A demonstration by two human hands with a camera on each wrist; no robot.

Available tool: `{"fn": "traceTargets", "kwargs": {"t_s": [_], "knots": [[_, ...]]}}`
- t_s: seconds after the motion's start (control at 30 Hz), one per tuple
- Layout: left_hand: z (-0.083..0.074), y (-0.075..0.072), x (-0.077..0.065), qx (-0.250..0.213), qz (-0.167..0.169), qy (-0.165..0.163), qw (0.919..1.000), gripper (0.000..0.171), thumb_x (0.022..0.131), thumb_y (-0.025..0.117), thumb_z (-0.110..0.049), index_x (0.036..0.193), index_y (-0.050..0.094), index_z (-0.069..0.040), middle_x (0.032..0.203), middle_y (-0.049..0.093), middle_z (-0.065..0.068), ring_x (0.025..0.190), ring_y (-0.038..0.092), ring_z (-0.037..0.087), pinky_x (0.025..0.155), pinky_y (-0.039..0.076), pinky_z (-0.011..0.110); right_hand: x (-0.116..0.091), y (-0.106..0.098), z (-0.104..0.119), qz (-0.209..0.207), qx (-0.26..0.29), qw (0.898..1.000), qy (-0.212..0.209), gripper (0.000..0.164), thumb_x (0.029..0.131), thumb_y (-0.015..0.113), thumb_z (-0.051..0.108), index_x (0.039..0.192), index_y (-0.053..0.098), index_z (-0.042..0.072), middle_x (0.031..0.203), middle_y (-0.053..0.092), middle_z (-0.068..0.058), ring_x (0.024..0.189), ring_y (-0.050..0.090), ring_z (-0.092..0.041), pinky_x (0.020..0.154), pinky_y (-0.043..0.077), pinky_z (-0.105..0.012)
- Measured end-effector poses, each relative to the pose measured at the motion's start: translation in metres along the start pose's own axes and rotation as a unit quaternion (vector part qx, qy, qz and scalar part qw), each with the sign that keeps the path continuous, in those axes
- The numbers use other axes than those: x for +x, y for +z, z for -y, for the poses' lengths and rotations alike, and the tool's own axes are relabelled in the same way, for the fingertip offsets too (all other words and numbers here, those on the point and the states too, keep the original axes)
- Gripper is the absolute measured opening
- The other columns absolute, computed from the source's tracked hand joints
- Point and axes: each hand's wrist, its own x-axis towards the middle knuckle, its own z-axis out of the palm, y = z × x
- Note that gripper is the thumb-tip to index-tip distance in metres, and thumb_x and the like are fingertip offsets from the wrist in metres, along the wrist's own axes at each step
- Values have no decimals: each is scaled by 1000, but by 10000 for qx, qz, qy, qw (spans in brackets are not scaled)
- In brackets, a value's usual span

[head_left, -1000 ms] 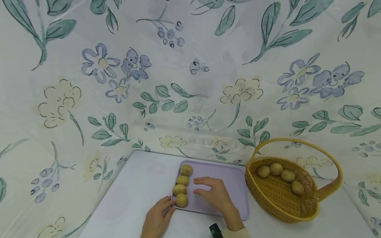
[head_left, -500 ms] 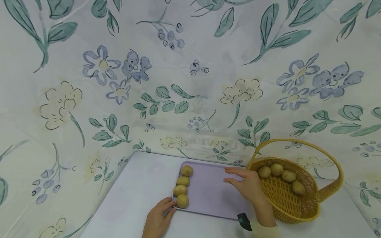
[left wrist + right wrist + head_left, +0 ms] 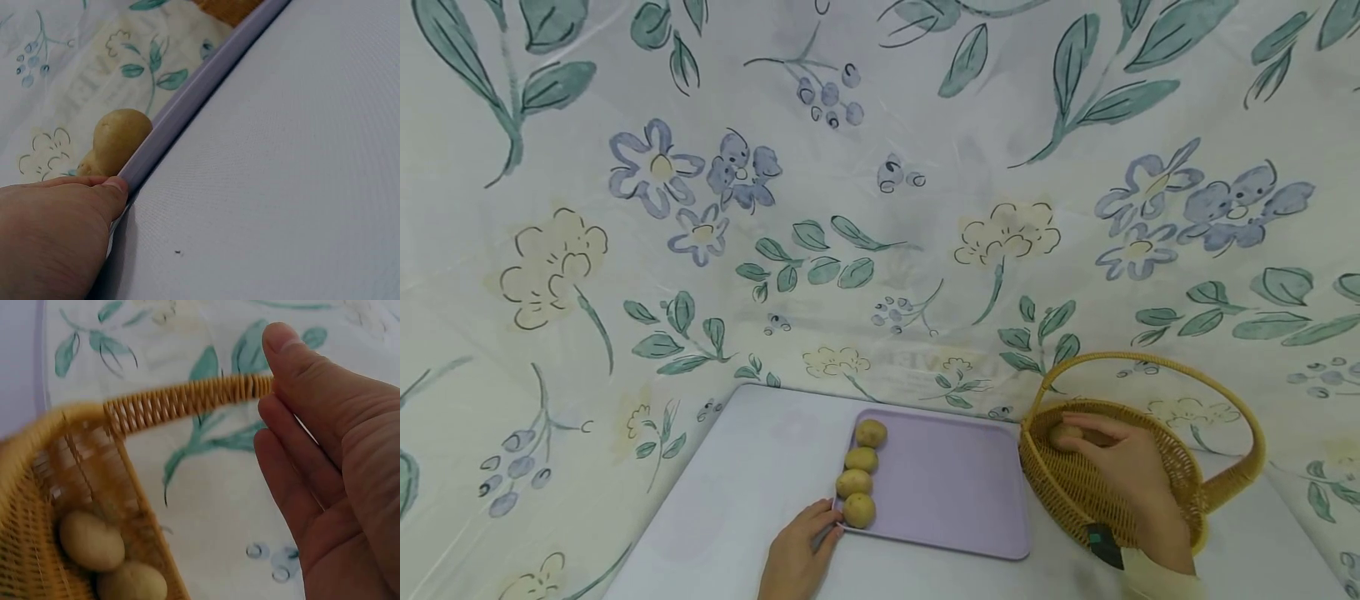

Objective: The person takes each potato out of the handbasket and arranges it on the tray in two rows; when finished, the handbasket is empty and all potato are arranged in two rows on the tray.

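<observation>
A lilac tray (image 3: 951,483) lies on the white table, with several potatoes (image 3: 859,510) in a column along its left edge. My left hand (image 3: 797,550) pinches the tray's near left corner; in the left wrist view the thumb (image 3: 115,187) presses the rim beside a potato (image 3: 122,139). Inside the wicker basket (image 3: 1054,505), my right hand (image 3: 1123,471) reaches over a potato (image 3: 1064,434), thumb and fingers apart. The right wrist view shows that hand (image 3: 350,450) holding nothing, above potatoes (image 3: 92,540) in the basket. Other basket potatoes are hidden behind the hand in the head view.
The basket's tall arched handle (image 3: 1150,358) rises over the right hand. A floral cloth (image 3: 910,267) hangs behind and beside the table (image 3: 760,450). A dark device (image 3: 1103,546) sits at the right wrist.
My right hand has moved right, from beside the potato column, across the tray and into the basket. The left hand stays at the tray corner, and the potatoes on the tray have not moved.
</observation>
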Motion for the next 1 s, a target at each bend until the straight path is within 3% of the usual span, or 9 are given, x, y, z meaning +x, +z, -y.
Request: {"fn": "traceTargets", "kwargs": {"t_s": [0.07,0.37,0.5,0.6,0.7,0.73,0.83,0.93,1.0], "knots": [[0,-1,0,-7,67,-55,10000,17,90,77,-20,107,78,-20,127,73,4,120,69,29,103,57,49,1,-8,-5,150,-133,9991,364,34,85,85,23,113,78,6,102,68,37,93,56,26,74,53,-3],[1,2,0,-49,164,-86,9998,18,91,76,-21,109,78,-22,129,72,3,121,68,28,104,56,49,0,-34,-30,429,-632,9925,956,47,84,84,41,118,77,9,103,67,35,94,49,28,77,48,-1],[2,4,0,-10,138,-47,9999,18,91,77,-21,108,78,-22,129,72,3,121,68,28,104,57,49,1,-46,-41,572,-1347,9814,1241,52,84,80,53,120,77,15,117,76,5,98,60,5,78,52,-18],[1,2,0,51,55,24,10000,18,90,77,-20,107,78,-21,127,73,3,120,69,28,102,57,49,1,-52,-47,758,-1624,9764,1201,55,87,76,56,121,76,13,126,71,-21,103,68,-28,81,58,-39],[0,1,1,58,-17,61,10000,17,90,77,-20,107,79,-20,127,73,3,119,69,28,102,58,49,2,-57,-52,917,-1808,9716,1223,58,89,74,57,123,74,9,106,75,-21,88,66,-27,72,57,-36],[0,1,1,42,-31,48,10000,17,90,77,-20,107,79,-19,127,73,4,119,69,28,102,58,49,3,-58,-54,940,-1881,9703,1194,59,89,74,56,123,74,8,100,76,-19,87,66,-28,72,58,-40],[0,1,1,34,-62,71,9999,17,90,77,-20,107,79,-19,126,73,4,119,69,29,102,57,50,4,-60,-63,992,-2089,9653,1215,60,90,74,54,122,73,4,90,75,-14,80,65,-24,69,57,-38],[1,2,1,49,-101,116,9999,17,90,77,-20,107,79,-20,126,74,4,118,70,29,100,58,50,4,-61,-73,1049,-2202,9624,1197,59,92,73,52,123,72,2,113,73,-27,96,68,-44,83,58,-57],[2,2,0,65,-119,165,9998,17,90,77,-20,107,79,-20,125,74,4,117,70,29,100,58,50,4,-62,-79,1142,-2192,9598,1327,62,92,72,53,126,70,1,130,64,-33,112,60,-56,91,53,-66]]}}
